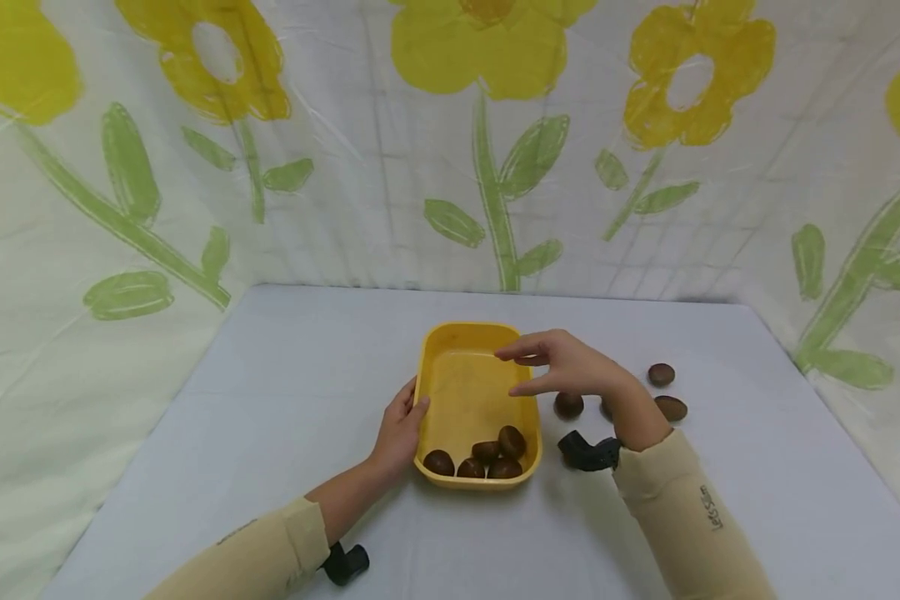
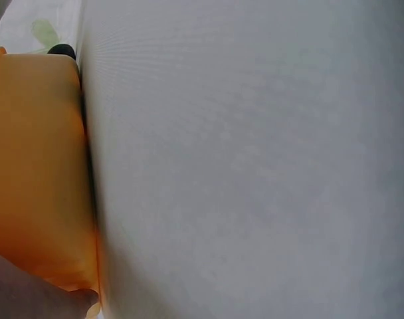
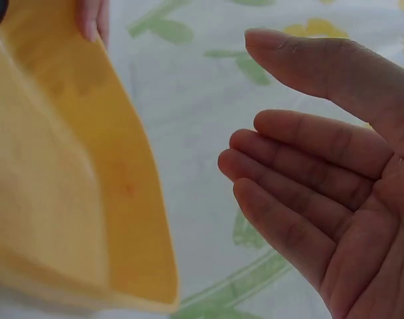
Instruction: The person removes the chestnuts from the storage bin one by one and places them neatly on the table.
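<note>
A yellow tray (image 1: 461,387) lies on the table with several brown chestnuts (image 1: 512,442) gathered at its near end. My left hand (image 1: 401,429) grips the tray's left side, thumb over the rim and fingers along the outer wall. Over the tray's right rim hovers my right hand (image 1: 558,362), palm toward the tray, thumb and fingers spread apart with nothing between them. In the right wrist view the palm and fingers (image 3: 308,179) show bare beside the tray wall (image 3: 132,186).
To the right of the tray lie more chestnuts (image 1: 671,408), one partly hidden behind my right wrist. Black wrist mounts (image 1: 588,451) stick out from both wrists. A white cloth covers the table (image 1: 292,367); a flower-painted curtain (image 1: 345,167) hangs behind it.
</note>
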{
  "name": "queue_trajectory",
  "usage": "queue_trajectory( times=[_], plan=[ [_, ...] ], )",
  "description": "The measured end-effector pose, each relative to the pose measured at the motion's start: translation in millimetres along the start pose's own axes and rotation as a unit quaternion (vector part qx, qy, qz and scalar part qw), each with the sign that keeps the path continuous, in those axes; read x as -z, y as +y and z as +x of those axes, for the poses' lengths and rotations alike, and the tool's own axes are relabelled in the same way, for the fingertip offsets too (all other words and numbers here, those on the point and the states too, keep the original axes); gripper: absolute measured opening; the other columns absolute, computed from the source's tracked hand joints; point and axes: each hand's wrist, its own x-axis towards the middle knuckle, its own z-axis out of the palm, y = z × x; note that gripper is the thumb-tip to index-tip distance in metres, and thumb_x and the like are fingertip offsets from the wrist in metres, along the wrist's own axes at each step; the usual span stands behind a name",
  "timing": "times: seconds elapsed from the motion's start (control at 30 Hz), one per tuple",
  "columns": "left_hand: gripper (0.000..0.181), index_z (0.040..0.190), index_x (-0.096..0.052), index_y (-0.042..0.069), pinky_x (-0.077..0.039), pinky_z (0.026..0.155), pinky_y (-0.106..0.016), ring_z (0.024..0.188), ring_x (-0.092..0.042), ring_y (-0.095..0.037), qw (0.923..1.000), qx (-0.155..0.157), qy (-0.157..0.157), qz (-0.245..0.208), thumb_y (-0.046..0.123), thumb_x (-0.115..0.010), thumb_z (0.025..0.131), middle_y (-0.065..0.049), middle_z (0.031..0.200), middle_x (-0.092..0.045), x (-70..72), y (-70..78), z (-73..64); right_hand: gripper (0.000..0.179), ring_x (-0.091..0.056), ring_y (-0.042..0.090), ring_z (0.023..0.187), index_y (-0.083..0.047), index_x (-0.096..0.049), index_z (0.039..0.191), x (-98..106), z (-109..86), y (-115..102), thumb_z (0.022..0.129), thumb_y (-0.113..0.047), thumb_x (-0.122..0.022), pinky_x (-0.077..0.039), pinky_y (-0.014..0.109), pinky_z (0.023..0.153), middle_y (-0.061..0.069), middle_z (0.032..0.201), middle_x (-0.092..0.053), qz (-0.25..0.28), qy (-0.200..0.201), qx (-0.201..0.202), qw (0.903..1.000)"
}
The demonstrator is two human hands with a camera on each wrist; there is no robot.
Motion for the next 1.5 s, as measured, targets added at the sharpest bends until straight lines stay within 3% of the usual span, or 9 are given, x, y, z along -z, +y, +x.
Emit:
queue_trajectory(
  times=[0.33,0.6,0.8,1.1,1.27,1.5],
  plan=[
    [0.048,0.146,-0.026,0.003,-0.033,0.109,-0.047,0.132,-0.04,-0.03,1.0,-0.003,-0.003,-0.004,0.013,-0.038,0.1,-0.015,0.149,-0.034,1.3,1.1,0.7,0.052,-0.054,0.027,0.12,-0.003,-0.058,0.125,-18.4,30.6,-6.5,0.079,-0.021,-0.074,-0.045,0.037,0.1,0.012,0.127,-0.059,0.024,-0.037,-0.003,0.999],
    [0.049,0.146,-0.025,0.003,-0.04,0.104,-0.046,0.125,-0.048,-0.032,0.9999,-0.009,-0.011,-0.004,0.014,-0.038,0.101,-0.017,0.146,-0.038,2.0,0.0,-0.3,0.046,-0.058,0.032,0.114,0.002,-0.061,0.119,-41.9,46.9,-0.9,0.078,-0.015,-0.075,-0.048,0.037,0.097,0.018,0.12,-0.062,0.005,-0.112,-0.005,0.9936],
    [0.049,0.146,-0.024,0.003,-0.04,0.104,-0.045,0.126,-0.048,-0.031,0.9999,-0.002,-0.01,-0.005,0.015,-0.037,0.101,-0.017,0.147,-0.036,1.6,0.5,-0.7,0.041,-0.062,0.028,0.108,0.002,-0.065,0.113,-54.2,52.1,6.0,0.076,-0.011,-0.076,-0.051,0.032,0.093,0.015,0.113,-0.067,-0.023,-0.17,-0.032,0.9846],
    [0.048,0.145,-0.025,0.0,-0.04,0.104,-0.046,0.126,-0.047,-0.033,0.9999,-0.007,-0.006,-0.005,0.014,-0.038,0.1,-0.019,0.146,-0.037,0.9,-1.6,-1.9,0.031,-0.064,0.015,0.091,-0.002,-0.071,0.1,-66.6,53.7,12.9,0.071,-0.011,-0.08,-0.054,0.027,0.084,0.008,0.097,-0.071,-0.038,-0.198,-0.063,0.9774],
    [0.049,0.145,-0.026,0.0,-0.035,0.108,-0.047,0.131,-0.041,-0.032,0.9998,-0.012,-0.004,-0.013,0.013,-0.038,0.1,-0.018,0.148,-0.035,0.8,-1.5,-0.7,0.023,-0.059,0.008,0.077,-0.007,-0.072,0.089,-71.1,53.0,13.2,0.068,-0.009,-0.081,-0.052,0.022,0.073,0.0,0.085,-0.07,-0.056,-0.216,-0.109,0.9686],
    [0.049,0.145,-0.025,0.0,-0.034,0.108,-0.048,0.131,-0.041,-0.032,0.9998,-0.012,-0.007,-0.016,0.012,-0.038,0.1,-0.018,0.148,-0.035,1.3,-1.7,-0.7,0.016,-0.059,0.006,0.071,-0.01,-0.071,0.082,-74.1,53.7,11.6,0.069,-0.003,-0.079,-0.052,0.02,0.067,-0.004,0.077,-0.069,-0.051,-0.257,-0.132,0.9559]
  ],
)
